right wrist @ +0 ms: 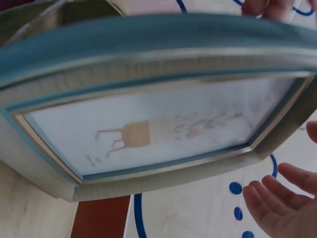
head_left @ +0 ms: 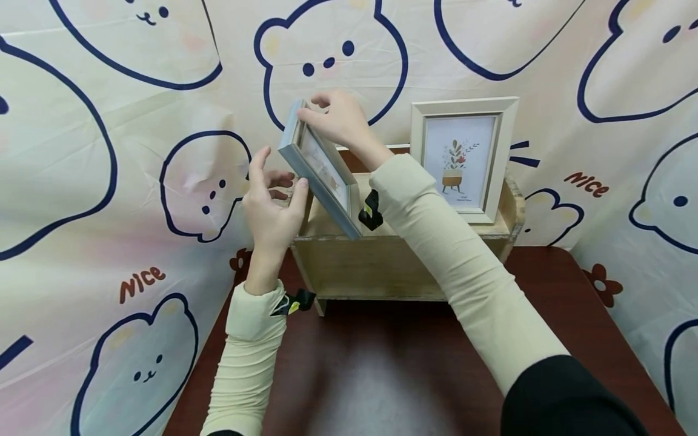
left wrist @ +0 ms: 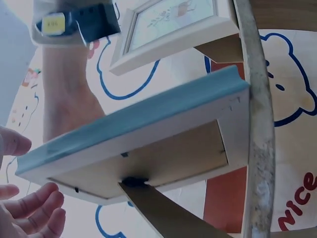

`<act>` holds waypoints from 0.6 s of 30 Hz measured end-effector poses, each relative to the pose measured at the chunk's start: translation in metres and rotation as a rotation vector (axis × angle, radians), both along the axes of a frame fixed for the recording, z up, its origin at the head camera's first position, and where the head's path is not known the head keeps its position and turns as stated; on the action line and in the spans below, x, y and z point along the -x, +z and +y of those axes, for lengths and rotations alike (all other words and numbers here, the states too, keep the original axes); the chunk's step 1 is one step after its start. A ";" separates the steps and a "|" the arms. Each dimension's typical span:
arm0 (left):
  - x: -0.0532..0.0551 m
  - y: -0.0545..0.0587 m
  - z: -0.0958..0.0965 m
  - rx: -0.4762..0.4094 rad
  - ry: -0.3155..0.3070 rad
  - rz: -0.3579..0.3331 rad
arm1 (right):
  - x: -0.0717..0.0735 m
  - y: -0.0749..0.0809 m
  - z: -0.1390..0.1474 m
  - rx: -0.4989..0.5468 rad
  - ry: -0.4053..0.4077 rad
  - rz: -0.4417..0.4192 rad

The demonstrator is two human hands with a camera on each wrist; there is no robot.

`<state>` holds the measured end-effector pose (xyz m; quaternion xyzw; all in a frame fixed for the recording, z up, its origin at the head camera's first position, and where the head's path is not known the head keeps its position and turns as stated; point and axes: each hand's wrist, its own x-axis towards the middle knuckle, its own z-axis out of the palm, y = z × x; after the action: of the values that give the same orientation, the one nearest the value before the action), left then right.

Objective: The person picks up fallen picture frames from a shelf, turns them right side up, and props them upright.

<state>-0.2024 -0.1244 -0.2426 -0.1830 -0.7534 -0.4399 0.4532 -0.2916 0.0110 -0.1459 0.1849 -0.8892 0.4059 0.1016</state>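
A blue-edged picture frame stands tilted at the left end of a wooden shelf, turned edge-on in the head view. Its brown easel leg sticks out from the back in the left wrist view. The print behind its glass shows a potted plant. My left hand is beside the frame's left edge, fingers spread and thumb close to it. Near the top corner is my right hand, thumb tip right at the edge; in the right wrist view its fingers are loosely bent, apart from the frame.
A cream picture frame with a plant print stands on the shelf's right side. The shelf sits on a dark red-brown table against a cloth backdrop printed with bears. Each wrist wears a black strap device.
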 end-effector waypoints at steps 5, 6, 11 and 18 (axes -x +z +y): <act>-0.001 0.005 0.007 0.029 -0.004 -0.004 | 0.011 -0.002 0.002 0.066 0.033 -0.130; -0.001 0.006 0.008 0.036 0.001 0.001 | 0.014 -0.003 0.003 0.083 0.053 -0.146; 0.002 0.007 0.010 0.037 0.022 0.017 | 0.022 -0.008 0.005 0.171 0.153 -0.267; 0.004 0.008 0.012 0.052 0.063 0.035 | 0.024 -0.009 0.003 0.238 0.208 -0.320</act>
<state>-0.2064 -0.1128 -0.2343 -0.1784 -0.7618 -0.4024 0.4753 -0.3156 0.0143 -0.1550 0.1956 -0.8159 0.5405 -0.0622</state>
